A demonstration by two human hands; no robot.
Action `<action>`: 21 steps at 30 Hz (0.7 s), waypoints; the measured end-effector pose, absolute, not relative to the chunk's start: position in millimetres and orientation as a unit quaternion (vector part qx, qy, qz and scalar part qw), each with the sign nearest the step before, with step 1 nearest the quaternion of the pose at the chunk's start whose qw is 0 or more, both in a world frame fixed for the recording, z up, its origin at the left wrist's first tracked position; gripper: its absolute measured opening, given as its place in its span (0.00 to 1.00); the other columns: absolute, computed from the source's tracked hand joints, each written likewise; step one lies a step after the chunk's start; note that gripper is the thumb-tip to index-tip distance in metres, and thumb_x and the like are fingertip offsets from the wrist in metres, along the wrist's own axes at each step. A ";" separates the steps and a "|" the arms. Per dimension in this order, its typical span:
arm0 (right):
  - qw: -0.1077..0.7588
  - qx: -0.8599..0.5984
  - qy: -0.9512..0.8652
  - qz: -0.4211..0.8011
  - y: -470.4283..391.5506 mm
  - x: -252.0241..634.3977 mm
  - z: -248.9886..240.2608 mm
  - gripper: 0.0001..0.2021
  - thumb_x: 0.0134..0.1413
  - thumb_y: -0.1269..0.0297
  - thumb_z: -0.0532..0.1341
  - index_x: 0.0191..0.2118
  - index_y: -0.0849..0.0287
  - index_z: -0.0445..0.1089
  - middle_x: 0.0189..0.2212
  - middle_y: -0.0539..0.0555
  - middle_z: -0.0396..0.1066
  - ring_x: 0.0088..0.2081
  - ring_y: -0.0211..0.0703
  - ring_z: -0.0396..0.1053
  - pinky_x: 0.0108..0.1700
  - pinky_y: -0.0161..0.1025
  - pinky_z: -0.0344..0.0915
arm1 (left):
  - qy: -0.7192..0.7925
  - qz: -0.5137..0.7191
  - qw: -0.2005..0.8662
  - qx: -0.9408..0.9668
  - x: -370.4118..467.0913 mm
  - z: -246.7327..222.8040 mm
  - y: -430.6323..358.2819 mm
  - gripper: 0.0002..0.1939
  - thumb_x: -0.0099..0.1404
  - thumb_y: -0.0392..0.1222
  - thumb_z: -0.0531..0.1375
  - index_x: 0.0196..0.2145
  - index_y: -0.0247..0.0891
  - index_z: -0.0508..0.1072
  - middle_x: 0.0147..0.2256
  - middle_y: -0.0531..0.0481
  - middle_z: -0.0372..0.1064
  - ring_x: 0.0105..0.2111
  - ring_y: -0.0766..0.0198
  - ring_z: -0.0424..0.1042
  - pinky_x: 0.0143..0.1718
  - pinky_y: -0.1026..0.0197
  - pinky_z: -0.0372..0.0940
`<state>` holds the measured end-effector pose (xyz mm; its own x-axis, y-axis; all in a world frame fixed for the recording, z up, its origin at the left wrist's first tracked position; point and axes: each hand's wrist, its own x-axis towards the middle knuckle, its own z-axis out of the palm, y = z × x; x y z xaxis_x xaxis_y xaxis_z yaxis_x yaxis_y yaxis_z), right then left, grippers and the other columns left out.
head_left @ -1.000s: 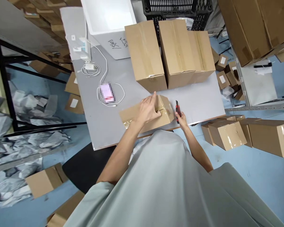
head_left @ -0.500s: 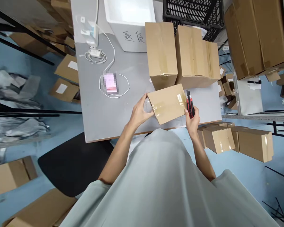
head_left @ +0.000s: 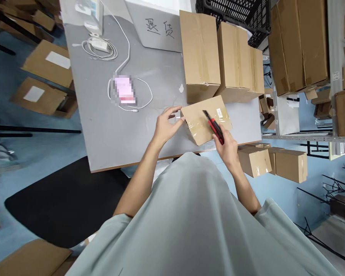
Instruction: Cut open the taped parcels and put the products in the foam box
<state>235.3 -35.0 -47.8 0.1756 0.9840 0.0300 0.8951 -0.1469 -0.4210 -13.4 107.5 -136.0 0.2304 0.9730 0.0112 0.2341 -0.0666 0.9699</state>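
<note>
A small taped cardboard box [head_left: 201,115] with a white label rests on the grey table near its front edge. My left hand [head_left: 166,124] is at the box's left end, thumb and fingers spread and the fingertips touching its edge. In my right hand [head_left: 226,147] is a red and black box cutter [head_left: 215,128], its tip pointing up and left over the top of the box. The fingers of that hand are wrapped round the cutter's handle.
Larger cardboard boxes [head_left: 201,50] stand just behind the small one. A white bin [head_left: 161,32] with handwriting and a black crate [head_left: 235,15] are at the back. A coiled white cable [head_left: 100,48] lies at left; a black chair [head_left: 66,203] stands below the table.
My right hand has left the box's right side and brought the cutter leftward over its top. My left hand's grip has loosened at the left end. The view has shifted a little.
</note>
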 end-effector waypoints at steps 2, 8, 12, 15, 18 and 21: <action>0.129 -0.724 -0.654 0.175 -39.2 215.7 -36.5 0.26 0.82 0.56 0.56 0.78 0.52 0.67 0.61 0.62 0.80 0.60 0.55 0.80 0.58 0.45 0.79 | 0.490 0.380 0.494 0.609 -13.3 -135.2 108.6 0.26 0.68 0.50 0.69 0.62 0.44 0.81 0.63 0.43 0.80 0.63 0.48 0.79 0.65 0.44 0.75; -0.004 -0.718 -0.670 0.191 -40.0 183.0 -13.1 0.27 0.85 0.60 0.54 0.82 0.48 0.64 0.56 0.58 0.81 0.51 0.49 0.81 0.47 0.35 0.75 | 0.503 0.375 0.512 0.587 -9.9 -134.5 112.2 0.23 0.65 0.45 0.70 0.58 0.45 0.82 0.60 0.45 0.82 0.59 0.49 0.82 0.63 0.46 0.77; -0.072 -0.722 -0.666 0.175 -37.5 173.9 -2.5 0.28 0.85 0.60 0.52 0.83 0.45 0.61 0.56 0.58 0.81 0.47 0.49 0.81 0.42 0.35 0.72 | 0.510 0.384 0.517 0.569 -4.5 -133.9 113.6 0.22 0.63 0.44 0.70 0.55 0.44 0.82 0.58 0.45 0.84 0.57 0.50 0.83 0.61 0.47 0.78; -0.116 -0.726 -0.655 0.172 -35.1 165.0 5.2 0.29 0.85 0.60 0.52 0.84 0.44 0.59 0.56 0.59 0.80 0.45 0.49 0.81 0.40 0.36 0.72 | 0.507 0.387 0.528 0.561 -2.8 -135.5 114.3 0.22 0.63 0.44 0.70 0.55 0.44 0.82 0.58 0.45 0.84 0.56 0.51 0.84 0.60 0.47 0.78; -0.151 -0.729 -0.645 0.171 -31.7 155.8 11.9 0.30 0.85 0.61 0.51 0.85 0.42 0.57 0.56 0.58 0.79 0.45 0.49 0.82 0.40 0.36 0.72 | 0.502 0.389 0.534 0.558 -2.4 -138.3 115.9 0.22 0.62 0.43 0.70 0.55 0.43 0.81 0.57 0.45 0.84 0.55 0.51 0.84 0.59 0.48 0.78; -0.169 -0.729 -0.642 0.169 -28.9 148.0 16.4 0.30 0.84 0.63 0.52 0.85 0.42 0.57 0.57 0.60 0.78 0.45 0.49 0.82 0.41 0.36 0.73 | 0.505 0.385 0.536 0.556 -2.1 -140.7 117.4 0.22 0.62 0.43 0.70 0.55 0.43 0.81 0.57 0.45 0.84 0.56 0.51 0.83 0.59 0.49 0.78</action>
<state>148.0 -28.9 16.4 0.1186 0.8783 -0.4632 0.9925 -0.1189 0.0288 -2.1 117.4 -140.7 0.1932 0.9747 -0.1124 0.1484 0.0843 0.9853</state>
